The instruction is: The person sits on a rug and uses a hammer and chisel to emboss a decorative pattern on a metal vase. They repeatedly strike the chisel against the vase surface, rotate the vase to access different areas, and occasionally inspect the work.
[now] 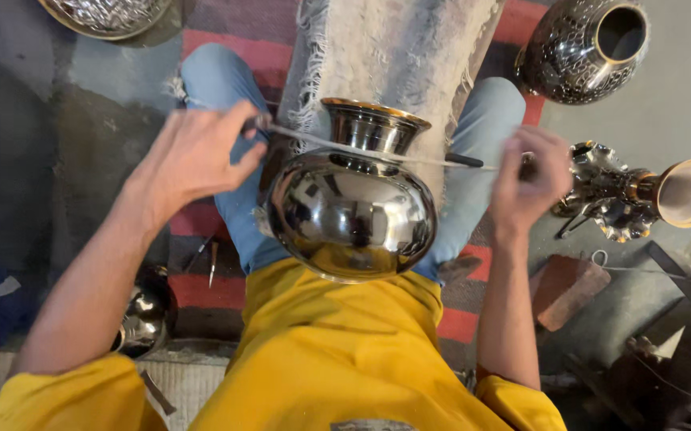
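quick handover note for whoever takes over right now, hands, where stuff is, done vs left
Left hand and right hand each grip an end of a thin rod laid across the neck of the shiny round metal pot.
The pot rests on the lap, between the knees.
Done: the pot's belly looks mirror bright.
Left: cannot tell.
A patterned pot stands at upper right.

mirror-silver pot [351, 214], yellow shirt [337, 351], red-striped rug [234, 48].

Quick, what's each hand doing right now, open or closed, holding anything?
Left hand: closed, fingers pinching one end of a thin rod laid across the pot neck.
Right hand: closed, gripping the rod's other end.
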